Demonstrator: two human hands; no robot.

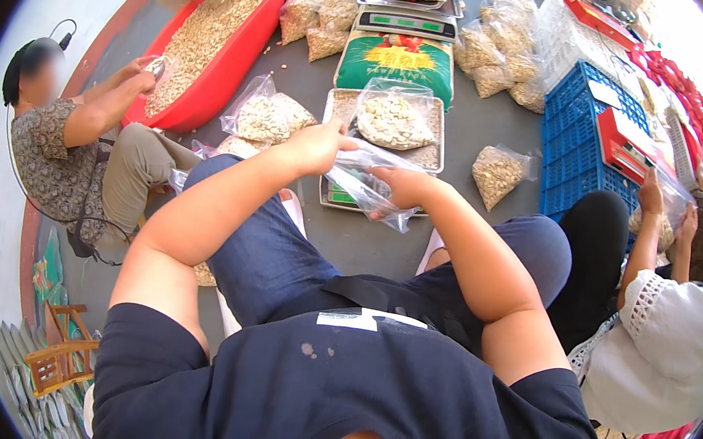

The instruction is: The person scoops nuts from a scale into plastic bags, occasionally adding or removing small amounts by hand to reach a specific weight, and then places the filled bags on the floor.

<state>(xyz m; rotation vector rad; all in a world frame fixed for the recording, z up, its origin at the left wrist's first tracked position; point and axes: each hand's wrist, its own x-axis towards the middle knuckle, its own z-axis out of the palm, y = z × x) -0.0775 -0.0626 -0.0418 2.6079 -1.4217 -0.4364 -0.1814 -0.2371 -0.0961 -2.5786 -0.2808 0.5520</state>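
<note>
My left hand [318, 145] and my right hand [404, 186] both grip an empty clear plastic bag [362, 179], held stretched between them above my knees. Just beyond the bag stands a scale whose metal tray [436, 156] carries a clear bag filled with pale nuts [392, 119]. The scale's body is mostly hidden behind my hands and the bag.
A long red tub [239, 62] of pale nuts lies at the left, with a seated person [76, 148] reaching into it. Several filled bags [498, 173] lie on the grey floor. A green sack [396, 61], a second scale [408, 11], a blue crate [582, 149], and another person [665, 330] at right.
</note>
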